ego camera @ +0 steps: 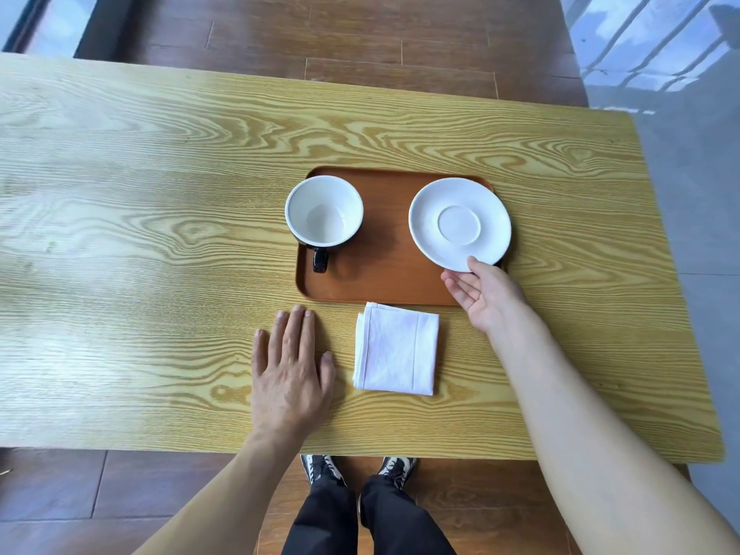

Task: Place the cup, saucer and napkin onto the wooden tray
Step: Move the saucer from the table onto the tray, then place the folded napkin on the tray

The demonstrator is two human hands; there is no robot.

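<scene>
We have the saucer (459, 224) over the right end of the wooden tray (376, 274), its near rim pinched in our right hand (482, 292), thumb on top and fingers beneath. We should lower it flat, well apart from the cup (324, 212) at the tray's left end. The napkin (396, 348) lies on the desk (160, 194) just before the tray; our left hand (290, 370) rests flat and empty beside it.

I seem to be in a home or café dining spot: I stand at a pale wood-grain table (160, 194) on dark plank flooring (360, 34), grey tiles (688, 194) beyond its right edge.
</scene>
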